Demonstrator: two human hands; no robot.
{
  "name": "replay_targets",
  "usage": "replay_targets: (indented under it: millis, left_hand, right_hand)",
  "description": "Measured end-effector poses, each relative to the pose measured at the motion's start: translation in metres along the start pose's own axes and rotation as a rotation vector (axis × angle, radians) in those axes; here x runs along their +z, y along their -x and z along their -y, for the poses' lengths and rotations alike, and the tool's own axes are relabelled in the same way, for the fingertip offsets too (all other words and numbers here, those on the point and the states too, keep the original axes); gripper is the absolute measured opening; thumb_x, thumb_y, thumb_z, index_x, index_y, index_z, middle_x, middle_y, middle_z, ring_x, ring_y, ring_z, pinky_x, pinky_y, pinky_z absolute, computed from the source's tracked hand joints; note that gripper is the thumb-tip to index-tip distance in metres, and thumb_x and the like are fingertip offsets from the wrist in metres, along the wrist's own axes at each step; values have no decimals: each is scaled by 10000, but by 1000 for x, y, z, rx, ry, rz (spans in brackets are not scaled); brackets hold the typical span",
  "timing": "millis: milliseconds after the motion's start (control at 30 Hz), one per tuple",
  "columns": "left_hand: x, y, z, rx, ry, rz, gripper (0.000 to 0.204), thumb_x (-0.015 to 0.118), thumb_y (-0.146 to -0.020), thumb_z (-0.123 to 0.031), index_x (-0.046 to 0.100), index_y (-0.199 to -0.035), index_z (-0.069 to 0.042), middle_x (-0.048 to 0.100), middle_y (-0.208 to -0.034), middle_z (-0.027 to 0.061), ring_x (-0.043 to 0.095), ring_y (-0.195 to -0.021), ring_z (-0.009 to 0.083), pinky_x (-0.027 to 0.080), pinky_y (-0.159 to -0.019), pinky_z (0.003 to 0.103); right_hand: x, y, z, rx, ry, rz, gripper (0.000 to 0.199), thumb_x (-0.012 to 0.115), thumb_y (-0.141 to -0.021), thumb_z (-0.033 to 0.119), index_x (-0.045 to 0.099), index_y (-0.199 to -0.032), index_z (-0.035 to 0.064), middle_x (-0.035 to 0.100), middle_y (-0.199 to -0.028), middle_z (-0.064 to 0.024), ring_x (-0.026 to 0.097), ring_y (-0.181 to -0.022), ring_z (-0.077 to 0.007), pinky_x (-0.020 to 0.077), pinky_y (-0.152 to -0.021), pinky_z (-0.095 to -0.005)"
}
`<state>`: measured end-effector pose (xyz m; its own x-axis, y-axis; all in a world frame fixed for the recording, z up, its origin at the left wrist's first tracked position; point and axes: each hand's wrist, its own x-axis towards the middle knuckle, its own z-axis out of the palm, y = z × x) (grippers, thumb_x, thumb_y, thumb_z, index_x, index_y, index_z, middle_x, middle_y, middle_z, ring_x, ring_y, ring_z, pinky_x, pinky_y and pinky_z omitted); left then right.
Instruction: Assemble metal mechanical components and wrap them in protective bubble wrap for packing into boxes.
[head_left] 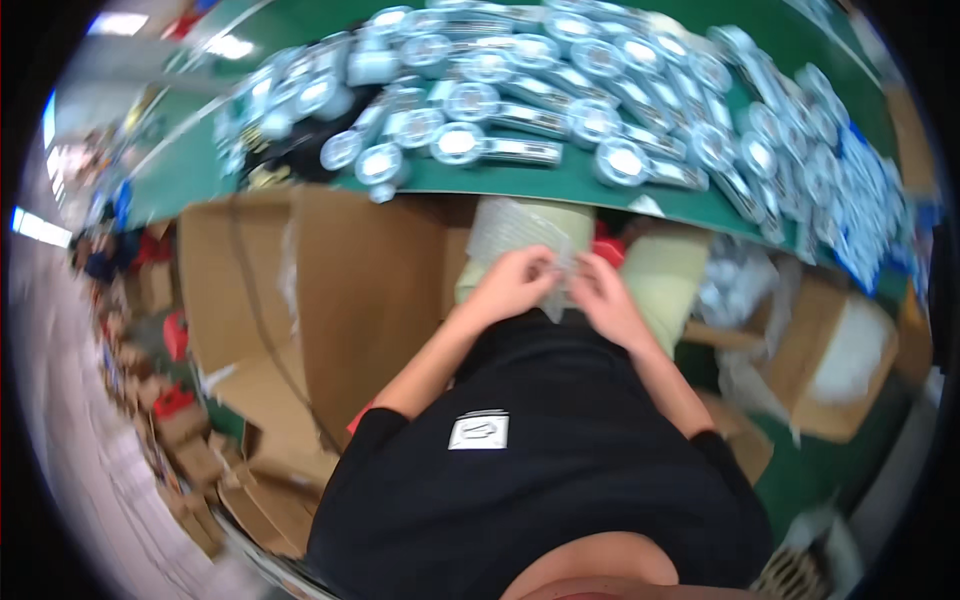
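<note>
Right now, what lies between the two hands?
In the head view, a clear bubble-wrap bag spans the gap between the left hand and right hand; both pinch it.

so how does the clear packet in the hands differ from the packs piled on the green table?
The clear packet is held by the left hand and right hand, below the table edge; the blister packs lie untouched on the green table. The packet looks flat, limp and empty; each pack shows a round, pale disc. The packet is single; the packs overlap in a crowded spread. Both look like clear plastic.
</note>
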<state>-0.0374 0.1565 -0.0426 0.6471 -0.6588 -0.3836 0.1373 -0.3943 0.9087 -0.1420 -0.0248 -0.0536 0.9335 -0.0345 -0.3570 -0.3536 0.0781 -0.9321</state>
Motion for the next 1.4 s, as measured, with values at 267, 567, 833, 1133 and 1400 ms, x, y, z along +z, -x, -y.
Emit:
replay_targets:
  millis: [267,567,833,1133,1400]
  left_hand:
    - [27,11,-37,19,24,-199,154,621,-810,15,626,-963,11,603,-660,35,487,-549,92,433,-534,230]
    - [14,10,-32,171,-92,-534,131,618,-856,-3,625,-987,-3,569,-665,3,467,-556,65,401,-537,191]
    - [3,0,-31,42,-170,-360,99,636,-884,-74,656,-933,10,563,-643,2,456,-537,74,391,-520,203]
    - [5,-19,-2,-68,97,-255,157,620,-927,-113,666,-960,34,611,-696,18,496,-569,70,415,-535,200]
    - [19,-21,7,36,266,-316,166,607,-943,-117,643,-982,40,617,-683,42,533,-563,86,438,-530,210]
  right_hand:
    - [9,-10,30,-39,128,-136,344,593,-912,68,535,-1238,-23,659,-871,-99,601,-715,-162,478,-640,-273]
    - [-25,-17,29,-72,221,-40,268,615,-892,109,610,-1121,-28,681,-939,-123,616,-664,-210,481,-600,-300]
    - [-82,-59,70,-715,965,-685,418,688,-743,35,608,-1153,35,589,-1196,-94,525,-1068,-289,426,-933,-366]
    - [-77,-37,67,-562,1031,-512,508,705,-735,43,591,-1230,55,609,-1162,-94,559,-1022,-286,446,-883,-350]
    - [-25,20,27,-222,358,-78,433,719,-758,35,607,-1174,-8,686,-1008,-104,619,-824,-244,471,-771,-322]
